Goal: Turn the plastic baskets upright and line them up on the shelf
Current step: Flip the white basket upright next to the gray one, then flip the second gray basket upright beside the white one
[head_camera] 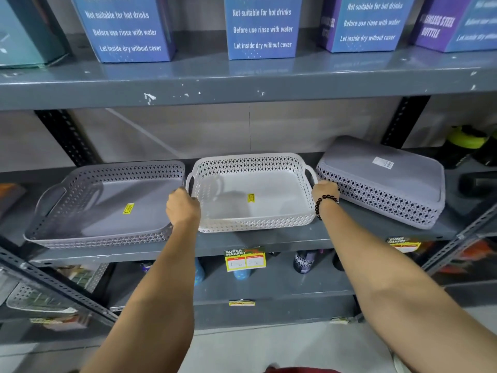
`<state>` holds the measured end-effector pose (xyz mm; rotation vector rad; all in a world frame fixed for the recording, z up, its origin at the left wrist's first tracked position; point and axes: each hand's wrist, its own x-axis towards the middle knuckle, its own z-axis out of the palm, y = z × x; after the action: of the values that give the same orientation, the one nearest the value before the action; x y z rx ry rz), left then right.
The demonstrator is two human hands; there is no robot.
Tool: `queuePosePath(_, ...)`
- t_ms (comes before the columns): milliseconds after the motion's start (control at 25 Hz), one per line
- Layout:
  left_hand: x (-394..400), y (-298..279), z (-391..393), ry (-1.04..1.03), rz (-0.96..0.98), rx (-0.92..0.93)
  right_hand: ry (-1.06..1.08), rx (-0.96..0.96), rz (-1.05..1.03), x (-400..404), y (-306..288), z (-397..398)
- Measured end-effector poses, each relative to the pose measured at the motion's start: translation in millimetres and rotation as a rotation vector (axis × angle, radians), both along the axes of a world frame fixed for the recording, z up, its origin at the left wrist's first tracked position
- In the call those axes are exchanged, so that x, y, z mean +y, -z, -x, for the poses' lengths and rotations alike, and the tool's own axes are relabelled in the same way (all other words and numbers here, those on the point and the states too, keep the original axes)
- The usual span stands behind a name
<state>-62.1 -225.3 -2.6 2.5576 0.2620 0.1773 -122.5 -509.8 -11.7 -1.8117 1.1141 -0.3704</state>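
Note:
Three plastic baskets sit on the grey middle shelf [269,240]. The white basket [252,192] stands upright in the middle. My left hand [183,205] grips its left side by the handle, and my right hand [324,191], with a bead bracelet on the wrist, holds its right side by the other handle. To the left, a grey basket [107,205] stands upright with a yellow sticker inside. On the right, another grey basket [382,181] lies upside down, its flat bottom and a white label facing up.
Blue boxes [262,28] line the upper shelf [242,84]. Dark and green bottles [468,141] stand at the far right of the middle shelf. A yellow price tag [244,259] hangs on the shelf front. Bottles and more baskets fill the lower shelves.

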Motion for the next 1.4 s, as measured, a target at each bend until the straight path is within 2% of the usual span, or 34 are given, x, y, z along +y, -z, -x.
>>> queuePosePath(400, 5.7, 13.9, 2.2, -0.011, 0.02, -0.029, -0.059, 0.008, -0.005, 3.6, 6.3, 6.8)
queuePosePath(520, -1.4, 12.3, 1.7, 0.057, 0.0, -0.113, -0.079, 0.032, 0.041, 5.3, 0.3, 8.9)
queuePosePath(640, -23.9, 8.3, 2.2, 0.184, 0.059, -0.15, -0.049, -0.007, 0.173, 5.7, -6.3, 13.6)
queuePosePath(760, -64.3, 6.5, 5.9, 0.327, 0.129, -0.14, -0.02, -0.045, 0.266, -2.3, -12.4, 25.6)
queuePosePath(960, -152.8, 3.4, 17.4, 0.518, 0.171, -0.11, 0.03, 0.0, 0.306, -50.3, -15.1, 57.3)
queuePosePath(1280, -308.6, -2.8, 25.0, 0.664, 0.2, -0.125, 0.096, 0.074, 0.433, -167.9, -14.8, 85.4)
queuePosePath(1400, -357.3, -5.6, 9.7, 0.665, 0.127, -0.104, 0.08, 0.1, 0.479, -215.3, -12.1, 83.9)
